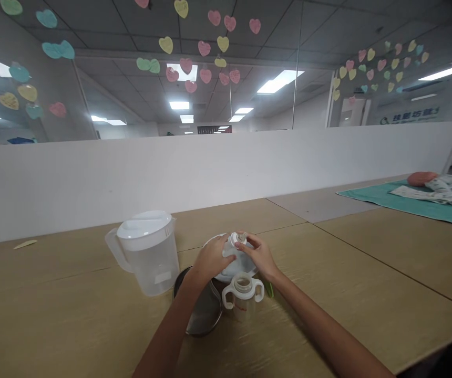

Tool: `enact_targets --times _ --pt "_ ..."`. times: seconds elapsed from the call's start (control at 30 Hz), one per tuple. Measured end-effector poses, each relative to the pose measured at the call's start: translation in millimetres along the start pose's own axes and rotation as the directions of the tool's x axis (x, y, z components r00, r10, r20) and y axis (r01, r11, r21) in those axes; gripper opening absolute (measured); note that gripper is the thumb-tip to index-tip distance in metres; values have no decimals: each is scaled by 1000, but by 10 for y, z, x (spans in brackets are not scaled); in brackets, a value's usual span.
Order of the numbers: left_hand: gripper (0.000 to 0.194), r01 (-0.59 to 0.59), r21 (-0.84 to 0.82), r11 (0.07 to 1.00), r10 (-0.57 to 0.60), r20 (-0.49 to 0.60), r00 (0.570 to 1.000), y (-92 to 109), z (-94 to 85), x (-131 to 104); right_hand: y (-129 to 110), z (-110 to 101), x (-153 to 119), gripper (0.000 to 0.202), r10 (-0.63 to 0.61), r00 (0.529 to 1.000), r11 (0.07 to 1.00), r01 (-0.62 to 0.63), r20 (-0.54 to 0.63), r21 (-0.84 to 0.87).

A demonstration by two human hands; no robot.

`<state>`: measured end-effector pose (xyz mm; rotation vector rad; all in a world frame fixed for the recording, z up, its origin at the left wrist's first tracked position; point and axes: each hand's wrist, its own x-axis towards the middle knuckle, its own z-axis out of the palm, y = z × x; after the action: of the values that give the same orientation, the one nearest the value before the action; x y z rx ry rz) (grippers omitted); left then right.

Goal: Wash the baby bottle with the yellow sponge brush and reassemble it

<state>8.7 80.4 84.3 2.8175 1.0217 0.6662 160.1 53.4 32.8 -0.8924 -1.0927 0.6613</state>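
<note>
Both hands meet over a white bowl [236, 273]. My left hand [210, 260] grips a white bottle collar [234, 239] from the left, its thumb below. From the other side, my right hand [260, 256] closes its fingers on the same collar, where a small clear part, seemingly a teat, shows. Just in front of the bowl stands a clear baby bottle [243, 307] with two white handles, upright and uncapped. Left of the bottle lies a metal kidney-shaped dish [206, 315], partly hidden by my left forearm.
A translucent lidded pitcher [153, 268] stands to the left. Something with a green end [269, 290] lies beside my right wrist. At the far right a doll [422, 179] in patterned cloth lies on a teal towel [383, 195]. A white wall with glass panels closes off the back.
</note>
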Motion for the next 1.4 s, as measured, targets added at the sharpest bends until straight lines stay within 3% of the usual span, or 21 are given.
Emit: enact_targets --times 0.1,0.2,0.3,0.43,0.7,0.8,0.9,0.97,1.03,1.17,1.27,1.4 --pt "52 -69 -115 991 60 -82 995 154 -36 -2 -41 -8 0 39 -13 1000 1000 13 -22 10" --pt "43 -33 -71 997 21 -160 987 235 -8 15 -75 -2 -19 35 -83 996 996 83 -12 -22" --pt "34 -83 -87 993 66 -179 982 232 3 18 -104 7 -39 31 -102 995 994 102 -19 -27" --pt "34 -157 -204 966 124 -169 978 200 -63 -21 -158 -9 -45 31 22 1000 998 -21 -12 62" --pt "38 -116 -336 935 102 -59 993 214 -193 -75 -193 -109 -5 29 148 979 964 -174 138 202" --pt "37 -127 -399 908 142 10 990 171 -220 -81 -119 -191 72 32 214 968 945 -240 131 223" --pt "39 -92 -280 955 102 22 995 53 -198 -78 -24 -303 158 35 181 982 977 -185 45 106" --pt "38 4 -63 998 -4 -3 1000 -62 -143 -75 25 -359 189 33 80 997 986 -80 -2 -146" --pt "39 102 144 984 -101 -13 995 -182 -61 -77 45 -375 182 27 11 999 889 8 40 -457" --pt "48 136 291 947 -155 44 987 -349 135 -100 -17 -294 80 19 46 975 527 159 215 -835" --pt "45 208 285 936 -242 88 966 -387 249 -118 -79 -226 9 16 90 953 273 256 289 -927" --pt "49 275 241 931 -309 119 944 -320 172 -108 -70 -214 -10 17 126 940 148 299 318 -943"
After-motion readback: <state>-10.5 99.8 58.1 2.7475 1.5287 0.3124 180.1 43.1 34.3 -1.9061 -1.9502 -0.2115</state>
